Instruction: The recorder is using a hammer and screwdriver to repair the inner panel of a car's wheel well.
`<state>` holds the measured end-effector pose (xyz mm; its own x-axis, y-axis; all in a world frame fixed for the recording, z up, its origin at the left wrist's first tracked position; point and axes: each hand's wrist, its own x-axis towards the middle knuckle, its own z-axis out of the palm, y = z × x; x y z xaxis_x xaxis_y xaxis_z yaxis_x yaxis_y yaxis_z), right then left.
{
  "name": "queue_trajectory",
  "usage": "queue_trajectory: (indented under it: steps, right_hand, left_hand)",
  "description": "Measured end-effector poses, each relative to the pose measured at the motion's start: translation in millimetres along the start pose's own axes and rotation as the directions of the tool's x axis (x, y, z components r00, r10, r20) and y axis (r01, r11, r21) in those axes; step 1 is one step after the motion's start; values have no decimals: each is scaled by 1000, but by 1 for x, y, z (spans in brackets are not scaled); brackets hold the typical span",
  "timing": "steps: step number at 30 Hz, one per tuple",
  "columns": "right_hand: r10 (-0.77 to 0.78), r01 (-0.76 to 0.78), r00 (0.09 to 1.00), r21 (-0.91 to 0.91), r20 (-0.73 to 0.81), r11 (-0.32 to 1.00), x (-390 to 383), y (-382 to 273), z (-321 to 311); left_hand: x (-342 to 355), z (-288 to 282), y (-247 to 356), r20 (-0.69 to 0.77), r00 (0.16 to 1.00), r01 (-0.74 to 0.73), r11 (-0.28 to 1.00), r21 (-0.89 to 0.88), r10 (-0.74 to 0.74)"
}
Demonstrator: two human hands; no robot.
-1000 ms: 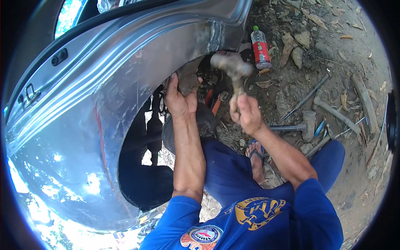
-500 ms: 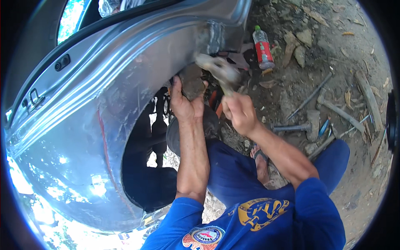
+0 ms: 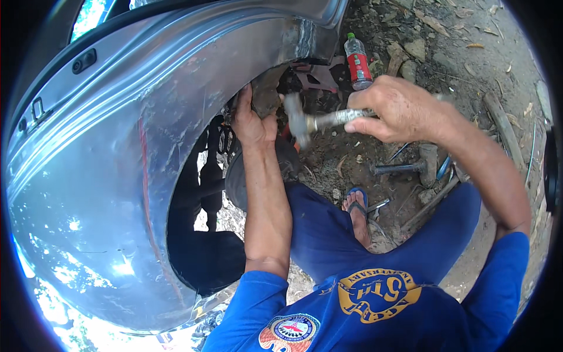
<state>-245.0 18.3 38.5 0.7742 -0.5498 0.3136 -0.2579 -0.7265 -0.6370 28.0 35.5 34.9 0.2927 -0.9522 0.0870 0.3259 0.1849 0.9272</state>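
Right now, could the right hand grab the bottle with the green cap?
Probably not: the right hand is wrapped around the hammer. With that put down, nothing seems to block the way to the bottle.

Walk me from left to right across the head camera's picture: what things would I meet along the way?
Dark oval fitting → red streak → left hand → hammer head → right hand → wooden stick on the ground.
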Motion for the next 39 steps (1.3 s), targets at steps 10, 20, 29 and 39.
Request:
queue_trajectory:
  steps: [10, 20, 29, 39]
  right_hand:
    - [170, -127, 949, -171, 266, 977, 7, -32, -40]
    - [205, -204, 979, -145, -11, 968, 15, -26, -48]
    - [308, -271, 941, -231, 142, 935, 10, -19, -37]
    - [376, -309, 912, -328, 165, 893, -25, -15, -33]
  left_hand:
    - [-1, 0, 2, 29, 999, 13, 1000, -9, -13]
    - [6, 2, -2, 3, 1000, -9, 998, -58, 10]
    - [-1, 7, -12, -31, 999, 34, 999, -39, -35]
    - [4, -4, -27, 103, 989, 127, 976, -177, -110]
